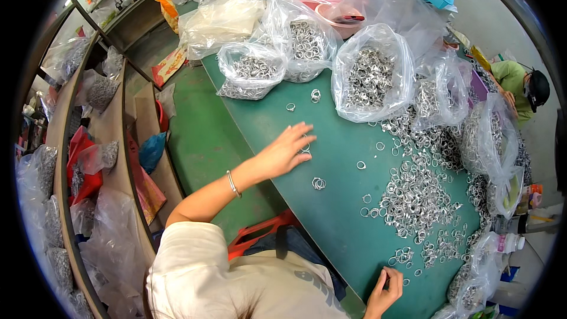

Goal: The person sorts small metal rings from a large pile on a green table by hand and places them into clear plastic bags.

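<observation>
My left hand (289, 149), a silver bangle (233, 184) on its wrist, reaches over the green tabletop (266, 127) with its fingers spread. A few silver rings show at its fingertips, and a small cluster of rings (319, 184) lies nearby. Close to the table's near edge, my right hand (385, 290) has its fingers curled together; whatever is in them is hidden. Just beyond it is a small group of rings (401, 256). A large loose heap of silver rings (416, 192) spreads across the right part of the table.
Clear plastic bags of rings stand along the far side, including an open bag (371, 80) and a smaller bag (253, 74). Shelves (109, 159) with more bags line the left. At far right sits another person (517, 88) in a green top and dark cap. A red chair (260, 233) is beside me.
</observation>
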The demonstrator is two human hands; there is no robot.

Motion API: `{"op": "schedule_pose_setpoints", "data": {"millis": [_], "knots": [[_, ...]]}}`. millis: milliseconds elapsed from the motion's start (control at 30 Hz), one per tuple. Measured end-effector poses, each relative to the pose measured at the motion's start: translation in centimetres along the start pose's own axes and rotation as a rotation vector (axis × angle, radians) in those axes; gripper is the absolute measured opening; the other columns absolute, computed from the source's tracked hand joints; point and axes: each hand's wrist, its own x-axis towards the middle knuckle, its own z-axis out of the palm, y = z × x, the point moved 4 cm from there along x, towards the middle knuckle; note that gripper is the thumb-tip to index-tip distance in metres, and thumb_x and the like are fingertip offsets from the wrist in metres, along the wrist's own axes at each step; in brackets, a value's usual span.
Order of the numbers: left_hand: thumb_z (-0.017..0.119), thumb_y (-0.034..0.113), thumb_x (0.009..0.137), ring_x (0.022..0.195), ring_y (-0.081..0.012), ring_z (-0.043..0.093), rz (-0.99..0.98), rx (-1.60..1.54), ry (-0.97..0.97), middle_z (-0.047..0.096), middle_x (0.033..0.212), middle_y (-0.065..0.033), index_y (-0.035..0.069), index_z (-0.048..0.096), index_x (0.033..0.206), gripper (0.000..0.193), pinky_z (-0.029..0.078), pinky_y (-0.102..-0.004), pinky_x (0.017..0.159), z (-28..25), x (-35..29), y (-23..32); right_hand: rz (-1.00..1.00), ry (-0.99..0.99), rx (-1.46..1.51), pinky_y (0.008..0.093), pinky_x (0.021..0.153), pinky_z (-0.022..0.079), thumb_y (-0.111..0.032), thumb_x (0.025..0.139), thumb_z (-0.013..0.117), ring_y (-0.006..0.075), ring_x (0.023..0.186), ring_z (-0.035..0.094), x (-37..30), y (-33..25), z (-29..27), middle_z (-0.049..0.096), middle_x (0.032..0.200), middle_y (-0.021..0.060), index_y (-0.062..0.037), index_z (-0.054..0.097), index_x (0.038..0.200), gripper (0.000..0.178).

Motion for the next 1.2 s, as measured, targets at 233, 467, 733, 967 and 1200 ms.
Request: {"op": "schedule_pose_setpoints", "data": {"millis": [233,467,733,967,1200], "knots": [[0.061,0.015,0.088,0.135,-0.0343,0.032,-0.079,-0.014,0.033,0.037,0.142,-0.0164,0.004,0.051,0.125,0.04,0.025,-0.0469,0.112,-0.3,-4.6,1.1,-0.059,-0.029,0.034,0.0332,0.06,0.045,0.006,0.081,0.06,0.0261,0.073,0.057,1.2,-1.1,0.7,0.059,0.084,0.0142,0.0042,0.062,0.088,0.007],[0.039,0.014,0.098,0.137,-0.0261,0.028,-0.376,-0.69,1.26,0.031,0.147,-0.0143,-0.001,0.038,0.135,0.04,0.02,-0.0398,0.114,1.3,-9.3,-0.5,-0.188,-0.481,0.434,0.0375,0.091,0.047,-0.002,0.078,0.067,0.033,0.103,0.059,5.8,-11.4,8.0,0.06,0.114,0.0168,0.0001,0.061,0.111,0.033],[0.029,0.016,0.1,0.143,-0.0274,0.01,-0.34,-1.177,1.417,0.013,0.153,-0.0183,-0.003,0.011,0.145,0.052,0.009,-0.0386,0.117,4.7,-7.9,0.9,-0.566,-0.405,0.134,0.0524,0.107,0.027,-0.023,0.092,0.052,0.0461,0.132,0.029,8.6,-19.7,24.5,0.036,0.14,0.0257,0.007,0.047,0.126,0.046],[0.029,0.018,0.101,0.14,-0.029,0.021,-0.402,-1.062,1.362,0.02,0.15,-0.0209,-0.007,0.019,0.142,0.049,0.018,-0.0385,0.116,5.4,-10.0,0.7,-0.584,-0.696,0.473,0.0486,0.108,0.026,-0.03,0.095,0.044,0.039,0.131,0.036,4.2,-19.7,24.4,0.043,0.135,0.0238,0.0067,0.046,0.128,0.049],[0.036,0.021,0.099,0.121,-0.0287,0.045,-0.513,-1.708,1.385,0.046,0.128,-0.0189,-0.004,0.038,0.131,0.041,0.036,-0.0382,0.107,2.3,-8.7,2.7,-0.328,-0.9,1.015,0.0403,0.111,0.022,-0.027,0.097,0.039,0.033,0.137,0.03,4.5,-21.1,20.5,0.037,0.143,0.021,0.0057,0.035,0.138,0.052]]}}
